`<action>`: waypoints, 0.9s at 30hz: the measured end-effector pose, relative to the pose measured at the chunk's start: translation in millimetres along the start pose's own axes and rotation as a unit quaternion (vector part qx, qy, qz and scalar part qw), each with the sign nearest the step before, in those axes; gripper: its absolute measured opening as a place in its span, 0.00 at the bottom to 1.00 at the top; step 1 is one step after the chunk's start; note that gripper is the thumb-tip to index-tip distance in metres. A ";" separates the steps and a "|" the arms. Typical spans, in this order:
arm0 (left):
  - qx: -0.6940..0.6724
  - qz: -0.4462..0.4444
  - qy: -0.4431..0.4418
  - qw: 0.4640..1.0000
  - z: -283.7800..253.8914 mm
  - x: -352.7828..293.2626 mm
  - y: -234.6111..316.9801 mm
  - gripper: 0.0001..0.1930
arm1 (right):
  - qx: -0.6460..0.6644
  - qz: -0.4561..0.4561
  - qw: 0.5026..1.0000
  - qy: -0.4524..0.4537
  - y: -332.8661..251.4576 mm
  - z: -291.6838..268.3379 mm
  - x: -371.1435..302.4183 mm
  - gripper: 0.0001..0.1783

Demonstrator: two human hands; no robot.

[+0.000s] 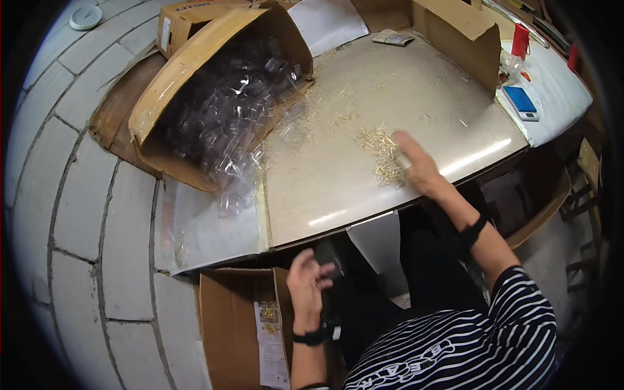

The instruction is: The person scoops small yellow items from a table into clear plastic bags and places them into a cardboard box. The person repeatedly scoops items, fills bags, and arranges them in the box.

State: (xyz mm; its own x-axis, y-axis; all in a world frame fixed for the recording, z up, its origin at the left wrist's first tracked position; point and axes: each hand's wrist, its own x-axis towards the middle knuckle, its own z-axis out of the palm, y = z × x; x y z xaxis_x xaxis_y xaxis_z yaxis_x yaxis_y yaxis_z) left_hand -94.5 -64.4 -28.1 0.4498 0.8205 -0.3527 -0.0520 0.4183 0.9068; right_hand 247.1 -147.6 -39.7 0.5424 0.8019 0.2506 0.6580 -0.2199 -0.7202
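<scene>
My right hand (421, 168) is on the table beside a loose pile of small, thin gold-coloured metal pieces (380, 146). Its fingers are stretched out, slightly blurred, and meet the pile's right side. In front of the table's near edge, my left hand (307, 281) hovers with bent, spread fingers and nothing visible in it. Close to that hand stands an open cardboard box (229, 325), holding clear bags with gold pieces (268, 318). More gold pieces lie scattered over the smooth beige tabletop (318, 188).
A large cardboard box (156, 97) lies tipped at the left, spilling many clear plastic cases (240, 110) onto the table. At the right are a blue-topped small scale (520, 101) and a red cylinder (520, 41). An upright cardboard strip (458, 45) borders the back right.
</scene>
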 end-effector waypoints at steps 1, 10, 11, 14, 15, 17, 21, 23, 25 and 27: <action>0.003 -0.020 0.000 1.000 -12.4 -14.8 -18.2 0.21 | -0.036 0.025 0.999 0.028 5.2 -4.1 -1.5 0.33; -0.045 -0.221 -0.127 0.966 16.6 -1.4 -153.0 0.21 | -0.285 -0.023 0.958 0.011 -46.0 86.6 -1.4 0.32; -0.042 -0.212 -0.161 0.963 26.1 2.0 -157.1 0.22 | -0.273 -0.040 0.961 -0.003 -57.5 88.4 -12.5 0.31; -0.063 -0.203 -0.174 0.962 48.2 4.5 -150.9 0.23 | -0.197 -0.069 0.977 -0.042 -89.6 68.3 -59.8 0.29; -0.081 -0.205 -0.171 0.960 50.5 4.2 -146.2 0.23 | -0.169 -0.089 0.981 -0.033 -94.7 57.0 -71.4 0.27; -0.109 -0.209 -0.175 0.956 51.4 2.4 -146.3 0.23 | -0.113 -0.126 0.986 -0.013 -101.9 29.4 -91.3 0.25; -0.124 -0.213 -0.191 0.950 41.6 7.2 -167.4 0.23 | -0.015 -0.086 0.996 0.008 -93.6 4.7 -112.4 0.23; -0.123 -0.215 -0.199 0.948 38.4 12.5 -178.8 0.23 | -0.026 -0.079 0.996 0.013 -85.0 2.4 -113.0 0.23; -0.128 -0.215 -0.187 0.950 32.2 12.9 -189.1 0.22 | -0.031 -0.078 0.996 0.008 -85.2 -4.9 -112.4 0.22; -0.103 -0.214 -0.179 0.955 30.7 12.0 -184.1 0.21 | -0.037 -0.081 0.996 0.011 -82.4 -12.1 -105.9 0.21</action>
State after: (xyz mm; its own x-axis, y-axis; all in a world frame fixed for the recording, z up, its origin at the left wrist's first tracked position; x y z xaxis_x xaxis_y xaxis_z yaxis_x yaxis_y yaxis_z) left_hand -52.1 -143.5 -192.3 0.7428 0.3872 -0.5462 0.0478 0.7830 0.6202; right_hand 141.7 -221.1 0.9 0.4363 0.8179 0.3751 0.7743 -0.1290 -0.6195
